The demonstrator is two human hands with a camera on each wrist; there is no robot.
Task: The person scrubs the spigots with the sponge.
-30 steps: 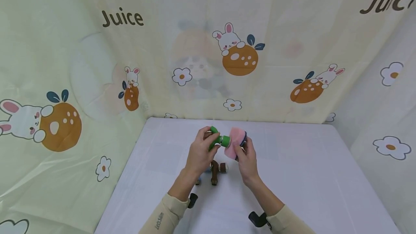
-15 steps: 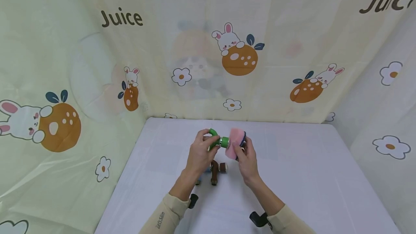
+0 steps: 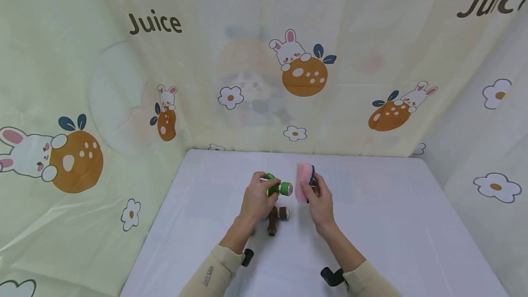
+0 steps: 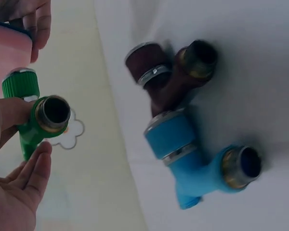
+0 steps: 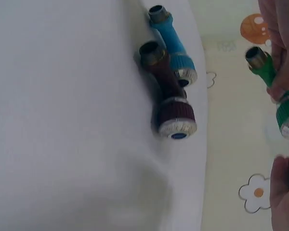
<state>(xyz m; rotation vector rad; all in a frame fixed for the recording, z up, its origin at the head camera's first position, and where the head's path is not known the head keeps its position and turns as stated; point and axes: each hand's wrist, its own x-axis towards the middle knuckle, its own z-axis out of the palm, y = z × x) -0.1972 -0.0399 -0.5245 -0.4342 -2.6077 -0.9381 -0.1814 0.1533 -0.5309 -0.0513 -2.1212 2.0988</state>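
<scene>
My left hand point(image 3: 256, 200) pinches a green faucet point(image 3: 284, 189) above the table, its ribbed collar with a silvery end facing right. A threaded metal outlet of the green faucet point(image 4: 50, 114) shows in the left wrist view. Just to the right, my right hand point(image 3: 321, 205) holds a pink sponge point(image 3: 303, 182) with a dark backing between thumb and fingers. A small gap separates sponge and faucet in the head view. Below the hands, a brown faucet point(image 3: 272, 221) lies on the table beside a blue faucet point(image 4: 195, 175), which my left arm mostly hides in the head view.
The white-covered table point(image 3: 392, 214) is bounded at the back and sides by a printed curtain point(image 3: 346, 118). Black fittings point(image 3: 332, 277) sit at both sleeve cuffs.
The sponge, earlier bent against the green faucet's end, has straightened and come away to the right. Both hands have lowered slightly, and the faucet has turned in my left fingers.
</scene>
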